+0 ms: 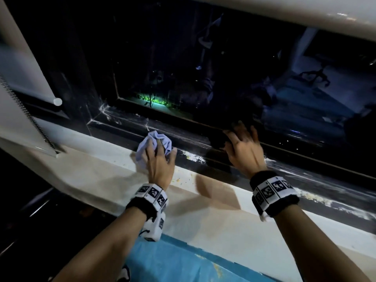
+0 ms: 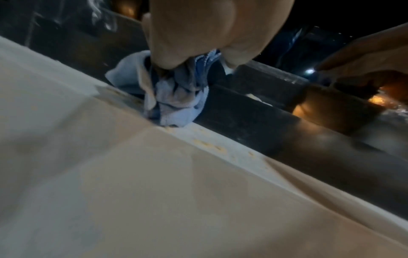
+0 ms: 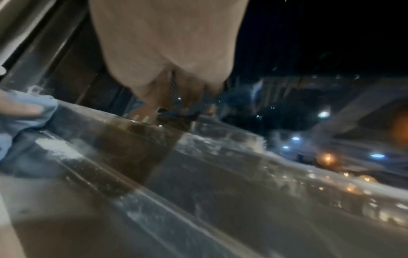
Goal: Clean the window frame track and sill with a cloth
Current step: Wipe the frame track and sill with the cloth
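My left hand [image 1: 159, 157] grips a bunched light blue cloth [image 1: 151, 140] and presses it into the dark window track [image 1: 195, 146], right at the edge of the white sill [image 1: 97, 171]. In the left wrist view the cloth [image 2: 176, 99] hangs from my curled fingers [image 2: 176, 43] between sill [image 2: 132, 174] and track [image 2: 253, 111]. My right hand [image 1: 241, 139] rests a little to the right, its fingers spread flat on the dark lower frame of the sash. The right wrist view shows its fingers [image 3: 154, 90] touching that frame, with the cloth [image 3: 24, 127] at the left edge.
White residue [image 1: 193, 158] streaks the track between my hands and further right. Yellowish crumbs [image 1: 183, 180] dot the sill. A roller blind with a bead chain [image 1: 30, 115] hangs at the left. A blue sheet [image 1: 183, 259] lies below the sill. The glass is dark with reflections.
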Tool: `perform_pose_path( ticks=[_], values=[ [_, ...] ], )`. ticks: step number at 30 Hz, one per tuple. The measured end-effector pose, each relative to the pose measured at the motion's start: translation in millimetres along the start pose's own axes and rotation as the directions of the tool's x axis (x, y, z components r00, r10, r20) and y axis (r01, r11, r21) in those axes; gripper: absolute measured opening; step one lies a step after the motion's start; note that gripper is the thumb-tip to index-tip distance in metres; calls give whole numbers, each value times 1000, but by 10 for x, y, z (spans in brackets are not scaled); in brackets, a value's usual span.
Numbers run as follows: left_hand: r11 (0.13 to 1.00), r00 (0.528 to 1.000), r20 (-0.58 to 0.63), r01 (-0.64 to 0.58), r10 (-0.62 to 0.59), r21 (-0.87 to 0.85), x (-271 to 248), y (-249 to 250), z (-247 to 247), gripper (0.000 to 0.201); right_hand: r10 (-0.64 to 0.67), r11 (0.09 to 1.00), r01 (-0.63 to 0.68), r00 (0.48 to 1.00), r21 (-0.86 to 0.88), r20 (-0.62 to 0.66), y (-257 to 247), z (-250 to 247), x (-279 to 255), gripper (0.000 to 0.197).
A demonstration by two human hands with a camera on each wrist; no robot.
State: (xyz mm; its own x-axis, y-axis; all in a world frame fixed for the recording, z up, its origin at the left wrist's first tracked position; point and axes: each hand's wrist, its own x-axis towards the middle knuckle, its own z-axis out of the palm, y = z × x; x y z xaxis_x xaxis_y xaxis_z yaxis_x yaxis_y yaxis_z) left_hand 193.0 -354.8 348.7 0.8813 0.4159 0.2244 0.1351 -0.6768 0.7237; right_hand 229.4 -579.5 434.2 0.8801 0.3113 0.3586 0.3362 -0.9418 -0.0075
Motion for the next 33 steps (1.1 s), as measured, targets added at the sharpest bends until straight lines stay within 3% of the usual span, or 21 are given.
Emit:
perform_pose_path(
  ticks=[2, 4, 7, 10, 12, 14, 16, 20, 24, 27, 29, 33],
  values=[
    [997, 999, 5, 42, -43, 66, -88, 161, 107, 69, 104, 993, -105, 994, -49, -9, 84, 6, -80, 44],
    [987, 993, -14, 115, -115, 108, -142, 321, 185, 64, 214, 977, -213, 976, -30, 49, 146, 37, -152, 51],
    [983, 993, -35, 116, -112, 140, -228, 467, 312, 54, 226, 973, -228, 973, 39, 45, 192, 107, -229, 62],
    [992, 1000, 18, 6, -8, 129, -379, 496, 442, 44, 247, 968, -248, 969, 47, 31, 188, 146, -235, 61],
    [988, 989, 43, -141, 139, 55, -413, 456, 456, 31, 248, 967, -249, 969, 53, 17, 202, 166, -239, 60],
    [960, 960, 35, -274, 276, -64, -371, 370, 363, 21, 237, 970, -237, 971, 54, 12, 222, 182, -246, 60],
    [937, 944, -30, -331, 329, -112, -321, 250, 219, 20, 230, 972, -230, 973, 56, 4, 233, 181, -249, 60],
    [981, 979, -121, -174, 162, -88, -207, 54, 173, 37, 243, 968, -242, 970, 61, -5, 233, 204, -248, 60],
    [992, 990, -70, -116, 120, 53, -260, 266, 340, 43, 257, 965, -256, 966, 54, -8, 211, 227, -244, 59],
    [996, 998, 18, -65, 64, 59, -465, 550, 458, 47, 260, 965, -259, 966, 44, -3, 219, 239, -244, 59],
    [990, 986, 84, -144, 143, 9, -571, 628, 508, 43, 262, 964, -261, 965, 49, -9, 229, 244, -245, 59],
    [923, 915, 144, -359, 378, -141, -550, 508, 389, 36, 247, 968, -246, 969, 56, -8, 244, 233, -255, 59]
  ],
)
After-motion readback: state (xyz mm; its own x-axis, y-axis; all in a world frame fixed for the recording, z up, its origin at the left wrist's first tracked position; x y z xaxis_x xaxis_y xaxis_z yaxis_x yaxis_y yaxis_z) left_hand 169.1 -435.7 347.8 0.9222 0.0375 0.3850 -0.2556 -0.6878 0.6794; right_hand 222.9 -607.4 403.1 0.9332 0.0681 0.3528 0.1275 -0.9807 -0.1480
